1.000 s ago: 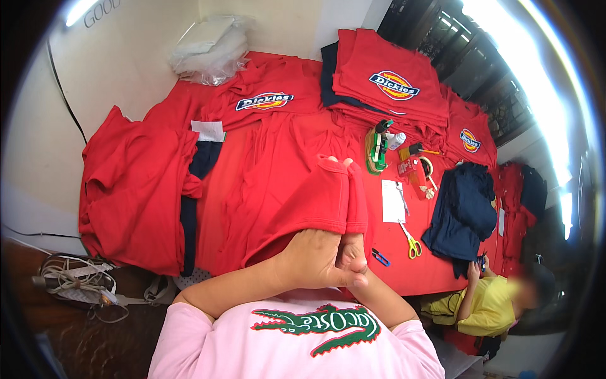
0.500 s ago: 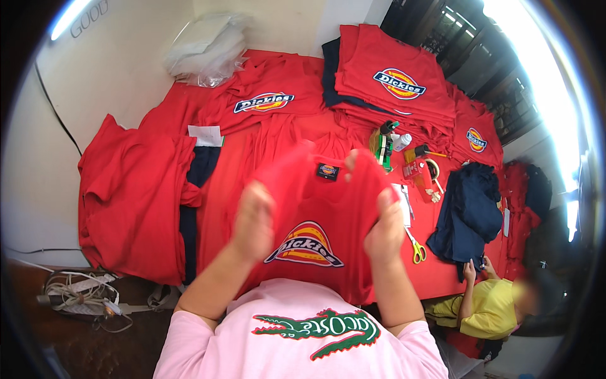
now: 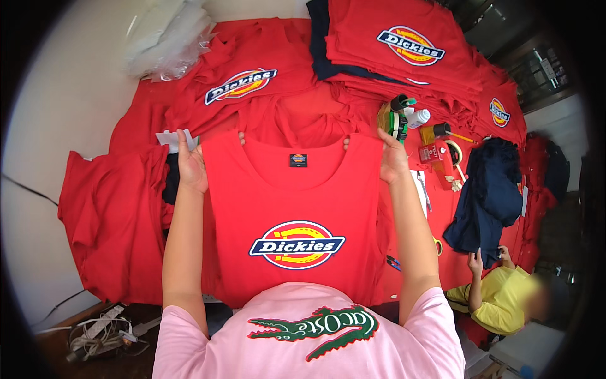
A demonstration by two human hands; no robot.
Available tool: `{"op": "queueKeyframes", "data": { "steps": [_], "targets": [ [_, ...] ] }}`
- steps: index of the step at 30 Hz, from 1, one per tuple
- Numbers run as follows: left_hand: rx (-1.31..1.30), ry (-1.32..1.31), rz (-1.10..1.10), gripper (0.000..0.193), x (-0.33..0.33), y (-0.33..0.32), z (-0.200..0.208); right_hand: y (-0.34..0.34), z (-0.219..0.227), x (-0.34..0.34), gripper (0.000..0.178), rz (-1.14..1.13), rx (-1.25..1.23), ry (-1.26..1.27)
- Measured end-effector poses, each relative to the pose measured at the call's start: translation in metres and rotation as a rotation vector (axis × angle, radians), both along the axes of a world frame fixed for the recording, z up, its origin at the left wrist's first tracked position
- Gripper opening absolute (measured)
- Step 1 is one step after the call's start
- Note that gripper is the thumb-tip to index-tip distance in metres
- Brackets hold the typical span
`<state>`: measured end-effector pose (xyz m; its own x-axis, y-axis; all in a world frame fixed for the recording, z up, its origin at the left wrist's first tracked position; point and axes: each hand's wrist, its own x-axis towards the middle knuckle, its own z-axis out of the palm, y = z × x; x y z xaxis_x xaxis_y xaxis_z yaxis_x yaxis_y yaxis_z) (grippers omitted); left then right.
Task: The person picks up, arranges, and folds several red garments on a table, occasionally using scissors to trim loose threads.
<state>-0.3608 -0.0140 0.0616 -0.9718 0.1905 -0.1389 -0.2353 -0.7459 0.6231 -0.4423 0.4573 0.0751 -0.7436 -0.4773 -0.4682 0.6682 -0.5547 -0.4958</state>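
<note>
A red sleeveless shirt (image 3: 297,208) is spread flat between my hands, its front toward me, with an oval logo patch on the chest and a small black label inside the wide neckline. My left hand (image 3: 192,165) grips its left shoulder, and fingertips peek out at the neckline edge. At the other shoulder, my right hand (image 3: 394,158) has the same hold, with a fingertip showing by the neck opening. Most of the fingers are hidden behind the cloth. The shirt's lower end disappears below my chest.
Red shirts lie piled at the left (image 3: 113,227) and far right (image 3: 404,38), with clear plastic bags (image 3: 167,41) behind. Right of me are a tape dispenser (image 3: 394,120), a white bottle (image 3: 418,118), a red box (image 3: 437,156) and navy garments (image 3: 483,196). A person in yellow (image 3: 505,297) handles the navy cloth.
My hands have moved apart and the shirt's shoulders, earlier lifted and blurred, are now stretched wide and flat. The whole view has shifted slightly.
</note>
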Motion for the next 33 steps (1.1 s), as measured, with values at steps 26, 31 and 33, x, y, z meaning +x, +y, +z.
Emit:
{"op": "queueKeyframes", "data": {
  "steps": [26, 31, 33],
  "targets": [
    [-0.685, -0.393, 0.187, 0.045, 0.191, -0.002, -0.035, 0.131, -0.033, 0.359, 0.055, 0.184, 1.895, 0.712],
    [-0.917, -0.187, 0.205, 0.046, 0.181, 0.006, -0.094, 0.123, -0.071, 0.374, 0.026, -0.041, 2.076, 0.939],
    [-1.07, -0.143, 0.347, 0.049, 0.159, 0.004, -0.093, 0.134, -0.081, 0.372, 0.021, 0.001, 2.142, 0.934]
  ]
}}
